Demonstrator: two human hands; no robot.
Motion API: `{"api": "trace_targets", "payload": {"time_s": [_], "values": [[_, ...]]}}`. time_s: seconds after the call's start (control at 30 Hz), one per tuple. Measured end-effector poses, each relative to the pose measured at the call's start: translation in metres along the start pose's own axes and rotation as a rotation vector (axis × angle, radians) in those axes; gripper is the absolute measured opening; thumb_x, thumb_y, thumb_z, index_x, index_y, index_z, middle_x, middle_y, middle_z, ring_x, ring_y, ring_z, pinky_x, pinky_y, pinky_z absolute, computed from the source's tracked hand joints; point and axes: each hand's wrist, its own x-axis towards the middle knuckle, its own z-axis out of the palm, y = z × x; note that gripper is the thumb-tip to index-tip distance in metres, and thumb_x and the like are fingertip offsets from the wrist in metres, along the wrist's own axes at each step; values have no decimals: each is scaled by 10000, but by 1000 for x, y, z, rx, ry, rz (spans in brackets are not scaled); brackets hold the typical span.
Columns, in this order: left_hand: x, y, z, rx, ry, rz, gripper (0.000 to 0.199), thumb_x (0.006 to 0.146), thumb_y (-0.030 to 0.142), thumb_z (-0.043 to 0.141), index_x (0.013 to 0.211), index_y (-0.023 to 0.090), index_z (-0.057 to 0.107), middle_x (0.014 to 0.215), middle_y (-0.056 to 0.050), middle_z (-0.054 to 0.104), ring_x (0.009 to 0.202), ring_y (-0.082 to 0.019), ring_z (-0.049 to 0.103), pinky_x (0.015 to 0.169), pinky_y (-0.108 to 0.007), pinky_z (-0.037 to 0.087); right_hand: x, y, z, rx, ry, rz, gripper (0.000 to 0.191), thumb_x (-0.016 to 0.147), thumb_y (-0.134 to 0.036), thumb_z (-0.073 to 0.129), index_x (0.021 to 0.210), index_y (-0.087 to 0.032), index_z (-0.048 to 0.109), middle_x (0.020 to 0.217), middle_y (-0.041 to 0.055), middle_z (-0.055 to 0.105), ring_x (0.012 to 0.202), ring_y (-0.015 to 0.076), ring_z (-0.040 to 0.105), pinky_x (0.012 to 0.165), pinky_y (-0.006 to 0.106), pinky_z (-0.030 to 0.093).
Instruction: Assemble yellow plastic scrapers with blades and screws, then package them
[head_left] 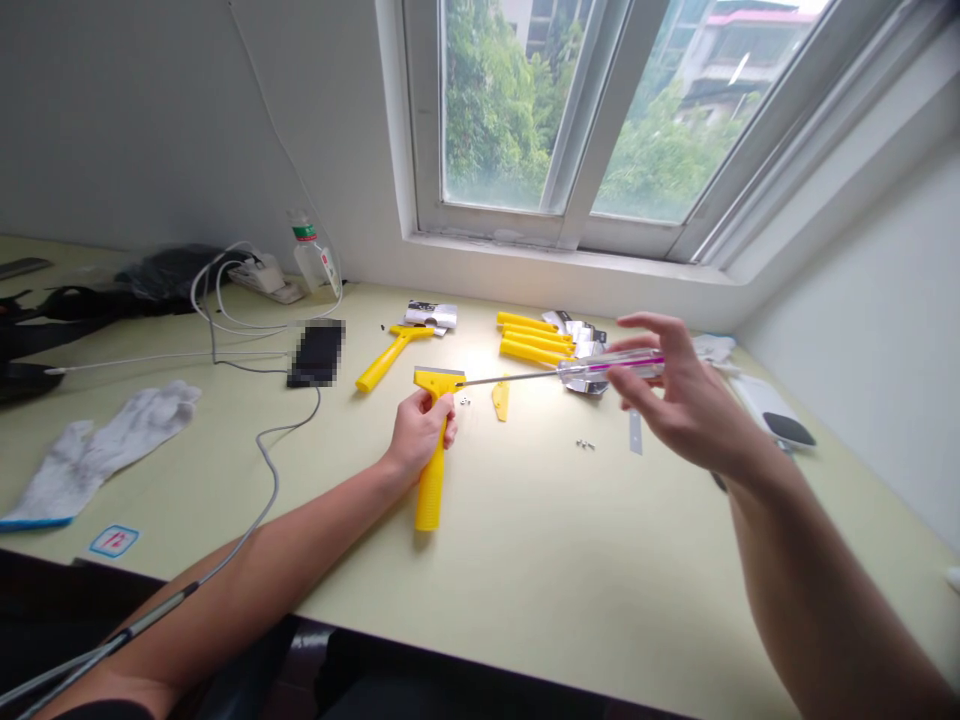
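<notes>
My left hand (422, 432) is wrapped round the neck of a yellow scraper (430, 490), whose head with a metal edge points away from me. In my right hand (671, 400) is a screwdriver (611, 370) with a clear and purple handle, held between thumb and fingers. Its shaft runs left, and the tip meets the right side of the scraper head. Small screws (465, 401) lie just right of that head, beside a flat yellow piece (501, 398). More small screws (586, 444) and a metal blade (635, 432) are nearer my right hand.
Another yellow scraper (394, 355) and several yellow handles (534, 340) lie toward the window. On the left are a phone (318, 352), cables, a bottle (315, 258) and white gloves (112, 448). A white device (769, 410) sits at the right.
</notes>
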Motion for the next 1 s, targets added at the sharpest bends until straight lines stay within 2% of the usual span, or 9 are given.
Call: {"api": "trace_targets", "payload": {"time_s": [0.07,0.17,0.3,0.43,0.53,0.57,0.7,0.87,1.0], "values": [[0,0,0,0,0,3,239,783,303,653,693,168,478,628,49,505,376,-50,461,345,-188,346,0,0,0,48,-24,-42,499,895,-472,569,1316,-241,433,1036,91,687,640,172,656,583,307,525],[0,0,0,-2,-1,4,238,778,302,659,695,168,480,627,47,506,376,-51,463,346,-188,346,0,-2,1,4,56,44,380,922,-476,522,1215,-234,511,870,56,695,582,168,640,545,303,516],[-2,2,2,-3,4,1,242,769,296,665,688,168,477,622,48,497,372,-48,457,347,-186,341,-1,-4,1,66,5,-74,483,893,-451,575,1313,-255,442,1068,88,678,695,183,678,611,329,556],[-2,2,2,1,-3,6,255,767,313,675,683,168,483,623,44,503,374,-50,460,349,-188,344,-2,-4,1,-3,98,-9,373,894,-437,583,1202,-238,516,868,51,694,632,186,671,566,316,545],[-3,3,2,3,-6,3,261,766,320,678,684,168,482,616,45,502,374,-50,459,349,-187,346,-1,-3,2,109,20,-80,464,894,-400,590,1301,-247,429,1108,98,677,760,195,703,642,323,572],[-3,3,2,5,-8,0,262,765,319,679,685,169,481,613,46,500,373,-50,457,349,-187,346,-1,-2,3,116,25,-92,465,882,-403,606,1288,-247,441,1123,98,673,774,198,705,655,326,576],[-4,2,3,14,-20,-11,263,760,311,679,680,170,472,602,50,492,371,-51,455,344,-186,343,0,-1,6,54,137,28,352,849,-440,648,1117,-232,553,858,40,694,627,182,678,553,302,554],[-6,6,4,22,-34,7,255,773,329,667,702,168,482,628,49,495,375,-51,466,344,-187,341,1,-1,2,316,52,-22,393,854,-378,661,1196,-263,507,1086,66,671,707,181,699,642,354,596],[-13,11,9,24,-82,-3,269,767,356,679,720,165,495,648,41,510,376,-54,470,340,-192,337,5,0,8,459,254,-64,393,837,-346,685,1167,-286,479,995,56,688,833,238,705,723,431,596]]}}
